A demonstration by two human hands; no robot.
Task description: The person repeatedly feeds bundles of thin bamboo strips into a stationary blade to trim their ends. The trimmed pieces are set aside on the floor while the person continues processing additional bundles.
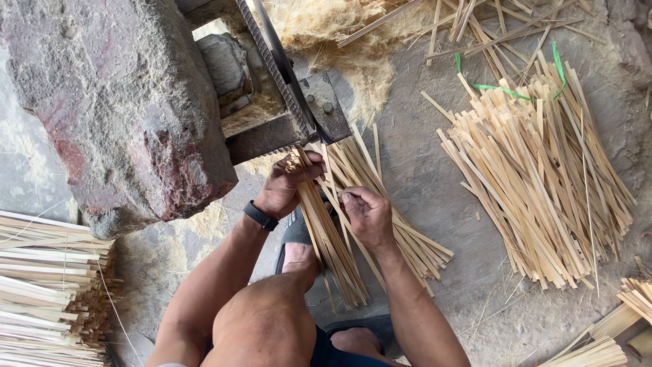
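Observation:
My left hand (284,185) is closed around a handful of thin bamboo strips (328,234), with their top ends close under a toothed metal blade (275,64) fixed to a rusty bracket (285,129). A black band sits on that wrist. My right hand (367,214) grips one or two strips of the same bundle, just to the right. More loose strips (407,238) lie fanned on the ground beneath both hands. My knee and a foot in a sandal (297,238) are below the hands.
A big rough stone block (115,102) holds the blade mount at upper left. A large heap of cut strips (543,183) with green ties lies at right. Stacked strips (47,292) fill the lower left. Sawdust (326,27) and more strips lie at the top.

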